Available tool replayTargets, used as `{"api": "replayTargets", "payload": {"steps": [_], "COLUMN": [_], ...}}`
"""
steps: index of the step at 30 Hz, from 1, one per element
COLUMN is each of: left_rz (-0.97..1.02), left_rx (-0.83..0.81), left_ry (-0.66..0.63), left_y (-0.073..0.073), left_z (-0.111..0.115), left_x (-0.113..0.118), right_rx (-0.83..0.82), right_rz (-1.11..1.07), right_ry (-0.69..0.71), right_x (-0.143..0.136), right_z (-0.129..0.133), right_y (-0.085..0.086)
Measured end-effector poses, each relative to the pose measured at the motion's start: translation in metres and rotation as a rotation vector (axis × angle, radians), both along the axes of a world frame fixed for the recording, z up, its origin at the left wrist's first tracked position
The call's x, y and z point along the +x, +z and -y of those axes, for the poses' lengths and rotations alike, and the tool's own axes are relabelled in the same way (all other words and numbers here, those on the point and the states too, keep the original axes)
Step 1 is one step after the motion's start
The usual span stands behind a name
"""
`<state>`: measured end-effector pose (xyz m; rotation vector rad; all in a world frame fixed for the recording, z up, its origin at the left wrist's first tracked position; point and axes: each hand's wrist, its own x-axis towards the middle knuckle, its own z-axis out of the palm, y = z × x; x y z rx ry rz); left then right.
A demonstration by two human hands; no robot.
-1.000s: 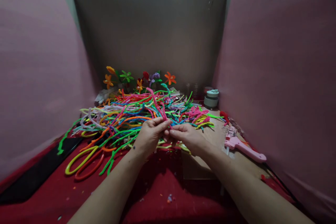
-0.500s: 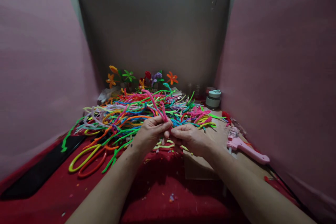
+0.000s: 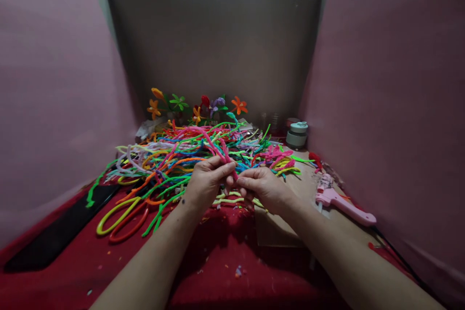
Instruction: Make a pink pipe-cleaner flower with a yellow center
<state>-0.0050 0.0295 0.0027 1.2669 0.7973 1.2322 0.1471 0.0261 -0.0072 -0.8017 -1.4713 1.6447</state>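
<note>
Head view: your left hand (image 3: 205, 179) and right hand (image 3: 267, 188) meet just short of a multicoloured pile of fuzzy stems (image 3: 178, 155). Pink fuzzy stems (image 3: 225, 154) are between them. Left thumb and fingers pinch these partway along; right fingers pinch the lower end, close beside. Long axis slants: lower end toward you and slightly right, free ends pointing away and leftward over the pile. Two strands fork above your left thumb, the longer leaning farther left, the shorter steeper. Pink glue gun (image 3: 343, 205) lies beyond your right forearm on cardboard (image 3: 278, 232), handle toward lower right. Red cloth (image 3: 218, 276) covers the desk.
</note>
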Motion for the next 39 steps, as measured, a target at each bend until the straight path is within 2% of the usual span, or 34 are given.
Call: {"api": "replayTargets", "payload": {"steps": [6, 12, 14, 20, 25, 33, 36, 39], "left_rz": [-0.016, 0.051, 0.033, -0.009, -0.009, 0.022, 0.05, 0.019], "left_rx": [0.014, 0.059, 0.057, -0.028, -0.084, -0.137, -0.198, -0.298], "left_ry": [0.147, 0.325, 0.346, 0.193, 0.101, 0.037, -0.053, -0.21], "left_y": [-0.004, -0.001, -0.001, -0.005, -0.008, -0.008, -0.008, -0.011], "left_z": [-0.001, -0.004, -0.004, -0.007, -0.009, -0.006, -0.004, -0.003], "left_x": [-0.001, 0.0, 0.0, -0.003, -0.002, 0.005, 0.004, 0.003], "right_rx": [0.047, -0.003, -0.027, -0.081, -0.098, -0.223, -0.208, -0.211], "right_rz": [0.061, 0.054, 0.025, -0.049, -0.067, -0.144, -0.28, -0.371], "right_ry": [-0.057, -0.01, -0.004, 0.033, 0.048, -0.05, -0.113, -0.201], "right_x": [-0.001, -0.008, -0.009, -0.002, 0.002, -0.004, -0.003, -0.001], "right_z": [-0.002, -0.005, -0.006, -0.008, -0.007, -0.01, -0.011, -0.013], "right_y": [0.004, 0.01, 0.009, -0.004, -0.008, -0.013, -0.012, -0.012]}}
